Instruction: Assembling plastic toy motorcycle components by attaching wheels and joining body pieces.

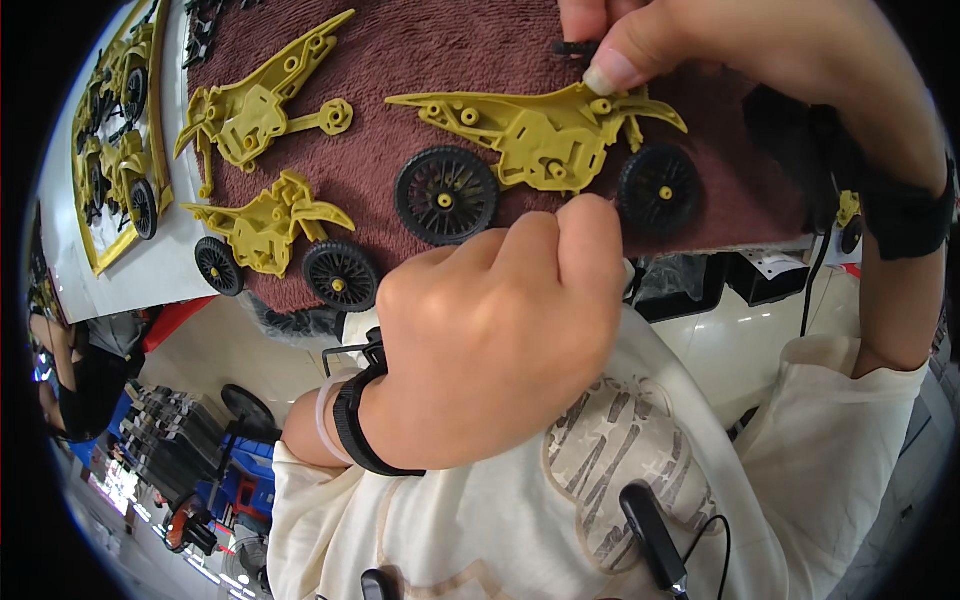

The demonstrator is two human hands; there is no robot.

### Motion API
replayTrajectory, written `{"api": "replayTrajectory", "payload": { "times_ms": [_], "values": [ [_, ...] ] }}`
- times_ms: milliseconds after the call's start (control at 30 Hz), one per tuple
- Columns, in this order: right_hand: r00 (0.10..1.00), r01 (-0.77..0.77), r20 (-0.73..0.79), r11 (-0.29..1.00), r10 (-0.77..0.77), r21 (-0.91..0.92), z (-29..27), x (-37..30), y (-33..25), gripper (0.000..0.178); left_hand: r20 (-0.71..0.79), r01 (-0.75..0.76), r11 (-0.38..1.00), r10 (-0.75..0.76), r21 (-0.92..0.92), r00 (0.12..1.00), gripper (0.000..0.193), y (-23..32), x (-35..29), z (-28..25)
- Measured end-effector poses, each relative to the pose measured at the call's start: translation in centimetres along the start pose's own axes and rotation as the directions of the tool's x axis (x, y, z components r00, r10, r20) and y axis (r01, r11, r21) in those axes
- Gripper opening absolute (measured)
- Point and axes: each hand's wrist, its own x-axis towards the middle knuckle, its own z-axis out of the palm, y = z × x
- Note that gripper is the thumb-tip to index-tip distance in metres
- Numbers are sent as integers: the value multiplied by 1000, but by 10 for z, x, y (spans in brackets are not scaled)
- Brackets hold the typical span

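Observation:
A yellow plastic toy motorcycle body half [550, 140] lies over the cloth, its hollow inner side showing pegs and holes. One black spoked wheel [446, 195] sits at its left and another black wheel [661, 189] at its right. My right hand [660, 45] reaches in over the body's top edge, thumb and finger pinched on a small black rod-shaped part [572, 48]. Curled into a fist, my left hand [505, 300] is at the body's lower edge; its fingertips and anything in them are hidden.
A maroon towel [400, 60] covers the table. To the left lie a yellow body half [250, 120] without wheels and a smaller piece [265, 225] with two wheels. Beyond is a yellow-edged tray [165, 130] of toy motorcycles. A black bin [690, 285] stands below the table edge.

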Motion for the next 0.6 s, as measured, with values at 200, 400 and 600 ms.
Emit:
{"api": "replayTrajectory", "payload": {
  "times_ms": [200,400,600],
  "values": [
    [989,-141,-76,966,127,-215,9,1,-17,20,26,72,986,-68,-152,997,21,-1,2,-6],
    [965,-260,-16,951,261,-170,1,13,-24,21,22,149,951,-149,-271,989,17,-3,3,-10],
    [920,-387,23,914,392,-122,-7,14,-30,23,69,165,957,-153,-238,986,14,-7,2,-14]
  ]
}}
